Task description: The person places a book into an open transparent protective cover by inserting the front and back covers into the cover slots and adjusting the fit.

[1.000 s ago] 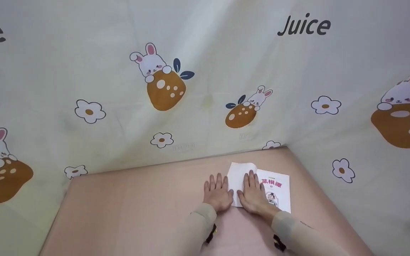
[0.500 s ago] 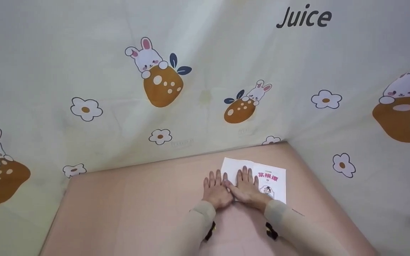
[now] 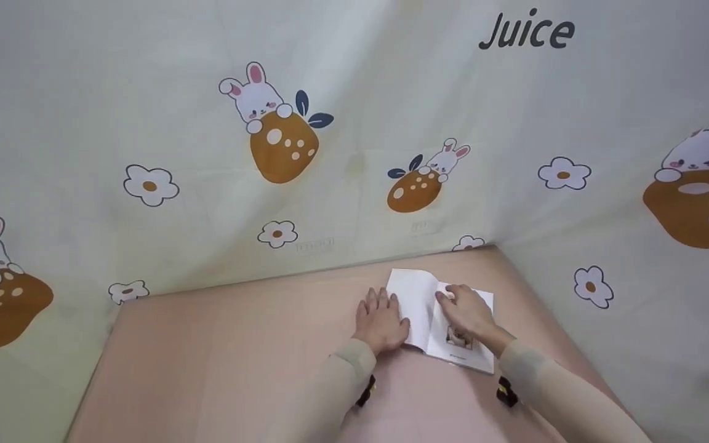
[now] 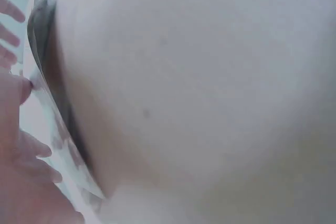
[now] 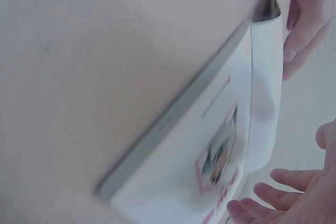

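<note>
An open paperback book [image 3: 413, 301] lies on the table, its blank left leaf bowing up from the fold. Its right page carries a small printed figure [image 5: 218, 161] and pink lettering. On the left leaf's outer edge rests my left hand [image 3: 382, 321], fingers spread out straight, thumb on the paper. My right hand [image 3: 468, 312] is over the right page, covering part of the print. In the right wrist view the fingers [image 5: 278, 198] of that hand are loosely bent and apart, with nothing between them. The left wrist view shows the book edge-on beside my left hand [image 4: 31, 182].
The pink-beige tabletop [image 3: 225, 344] stretches to the left and front of the book. A pale cloth [image 3: 354, 123] printed with rabbits, fruit and flowers hangs behind the table and along its sides.
My right hand has moved from flat against the fold, beside the left thumb, rightward over the right page. The left leaf now bows up higher. My left hand stays at the book's left edge.
</note>
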Motion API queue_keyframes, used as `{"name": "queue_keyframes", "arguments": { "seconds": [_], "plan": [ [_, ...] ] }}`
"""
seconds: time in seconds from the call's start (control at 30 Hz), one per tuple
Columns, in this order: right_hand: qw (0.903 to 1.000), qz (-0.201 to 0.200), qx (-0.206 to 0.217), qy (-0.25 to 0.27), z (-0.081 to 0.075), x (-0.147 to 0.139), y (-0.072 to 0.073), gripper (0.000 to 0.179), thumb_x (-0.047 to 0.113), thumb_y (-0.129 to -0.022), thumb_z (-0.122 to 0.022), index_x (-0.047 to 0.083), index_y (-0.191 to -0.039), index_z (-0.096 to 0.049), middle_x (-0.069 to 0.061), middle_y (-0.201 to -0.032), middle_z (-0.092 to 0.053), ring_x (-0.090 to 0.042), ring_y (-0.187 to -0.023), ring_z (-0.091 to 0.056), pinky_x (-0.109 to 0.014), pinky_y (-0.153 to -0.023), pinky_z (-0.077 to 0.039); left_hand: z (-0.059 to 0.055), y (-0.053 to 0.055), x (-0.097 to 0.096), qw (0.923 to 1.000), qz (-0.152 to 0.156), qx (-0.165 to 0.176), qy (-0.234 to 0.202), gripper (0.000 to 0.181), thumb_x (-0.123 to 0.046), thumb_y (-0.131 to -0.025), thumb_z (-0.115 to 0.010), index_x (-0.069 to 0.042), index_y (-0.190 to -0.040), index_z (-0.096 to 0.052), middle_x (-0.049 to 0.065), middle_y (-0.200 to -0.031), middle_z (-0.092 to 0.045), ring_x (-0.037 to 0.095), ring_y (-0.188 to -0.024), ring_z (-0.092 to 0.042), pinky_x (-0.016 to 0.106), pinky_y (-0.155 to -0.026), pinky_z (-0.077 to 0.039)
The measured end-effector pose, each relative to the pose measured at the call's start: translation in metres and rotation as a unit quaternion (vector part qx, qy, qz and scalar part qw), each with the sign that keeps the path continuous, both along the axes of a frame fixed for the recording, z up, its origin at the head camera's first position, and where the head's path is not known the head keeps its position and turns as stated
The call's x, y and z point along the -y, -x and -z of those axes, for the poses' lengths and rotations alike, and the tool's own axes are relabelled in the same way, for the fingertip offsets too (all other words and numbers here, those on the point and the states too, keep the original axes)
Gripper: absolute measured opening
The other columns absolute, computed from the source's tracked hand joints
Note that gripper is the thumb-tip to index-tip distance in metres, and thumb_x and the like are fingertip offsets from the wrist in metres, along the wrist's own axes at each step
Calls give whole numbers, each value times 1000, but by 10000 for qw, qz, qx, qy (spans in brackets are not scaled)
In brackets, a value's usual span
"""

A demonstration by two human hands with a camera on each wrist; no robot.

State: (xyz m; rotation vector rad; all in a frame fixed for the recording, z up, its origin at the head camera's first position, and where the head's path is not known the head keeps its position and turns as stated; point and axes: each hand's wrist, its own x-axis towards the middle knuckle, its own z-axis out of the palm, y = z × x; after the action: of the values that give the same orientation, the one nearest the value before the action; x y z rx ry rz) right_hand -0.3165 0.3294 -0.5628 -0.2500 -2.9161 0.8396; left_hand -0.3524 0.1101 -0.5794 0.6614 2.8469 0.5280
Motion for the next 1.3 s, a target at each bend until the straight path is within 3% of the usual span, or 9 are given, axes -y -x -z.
{"name": "queue_keyframes", "arguments": {
  "seconds": [0.23, 0.37, 0.5, 0.63, 0.73, 0.9, 1.07, 1.2, 1.3],
  "plan": [
    [9972, 470, 454, -352, -3, -35, -3, 59, 44, -113, -51, -4, -144, -68, -29, -145, -73, -52, -135, -68, -68, -115, -53, -6, -5, -25, 9934, 544, -993, 171, 61, -31, -109, -56, -6, -164, -54, 15, -181, -42, 41, -175, -28, 59, -141, -30],
    [9947, 633, 653, -489, -5, -47, -5, 54, 43, -112, -53, -4, -130, -73, -28, -128, -78, -46, -115, -74, -64, -103, -58, -4, -11, -39, 9887, 840, -1217, 247, 54, -26, -108, -61, -8, -159, -62, 12, -178, -48, 38, -174, -32, 57, -140, -33],
    [9919, 774, 768, -660, -7, -56, -6, 43, 39, -106, -59, -1, -105, -75, -20, -101, -77, -34, -89, -70, -53, -86, -58, 0, -18, -46, 9806, 1264, -1379, 579, 52, -28, -110, -59, -14, -160, -62, 6, -180, -46, 32, -175, -31, 51, -141, -33],
    [9895, 850, 927, -711, -10, -65, -8, 37, 37, -102, -64, 0, -97, -72, -15, -92, -72, -30, -83, -65, -44, -77, -53, 5, -24, -47, 9728, 1586, -1436, 891, 56, -41, -113, -57, -19, -165, -57, 1, -183, -41, 27, -176, -28, 51, -142, -30],
    [9873, 991, 1121, -541, -10, -71, -10, 34, 35, -102, -64, 1, -97, -70, -12, -89, -67, -27, -81, -62, -38, -71, -48, 8, -26, -47, 9697, 1666, -1449, 1045, 61, -50, -113, -56, -22, -167, -54, 0, -184, -40, 27, -176, -28, 53, -142, -29],
    [9825, 1239, 1371, 235, -7, -77, -14, 28, 27, -104, -64, 5, -88, -67, -4, -72, -59, -17, -61, -56, -28, -52, -41, 15, -28, -48, 9701, 1629, -1365, 1176, 64, -56, -113, -52, -26, -170, -50, 0, -186, -36, 29, -177, -24, 55, -142, -28],
    [9726, 1328, 1628, 997, -9, -76, -16, 32, 33, -101, -69, 3, -91, -70, -4, -68, -64, -14, -54, -58, -26, -50, -47, 15, -31, -49, 9722, 1563, -1231, 1237, 65, -57, -114, -49, -27, -172, -48, 0, -188, -31, 29, -178, -21, 55, -143, -27],
    [9604, 1330, 1942, 1491, -16, -80, -13, 43, 43, -102, -71, 0, -103, -72, -5, -74, -70, -12, -55, -62, -24, -52, -49, 15, -33, -49, 9734, 1544, -1150, 1238, 66, -57, -115, -48, -26, -173, -46, 1, -189, -28, 30, -178, -20, 55, -143, -27],
    [9420, 1456, 2180, 2096, -18, -89, -11, 51, 49, -105, -66, -2, -113, -71, -6, -82, -73, -12, -60, -66, -23, -56, -52, 15, -33, -49, 9743, 1514, -1124, 1229, 66, -57, -115, -48, -26, -173, -46, 1, -189, -28, 30, -178, -19, 54, -143, -27]
  ]
}}
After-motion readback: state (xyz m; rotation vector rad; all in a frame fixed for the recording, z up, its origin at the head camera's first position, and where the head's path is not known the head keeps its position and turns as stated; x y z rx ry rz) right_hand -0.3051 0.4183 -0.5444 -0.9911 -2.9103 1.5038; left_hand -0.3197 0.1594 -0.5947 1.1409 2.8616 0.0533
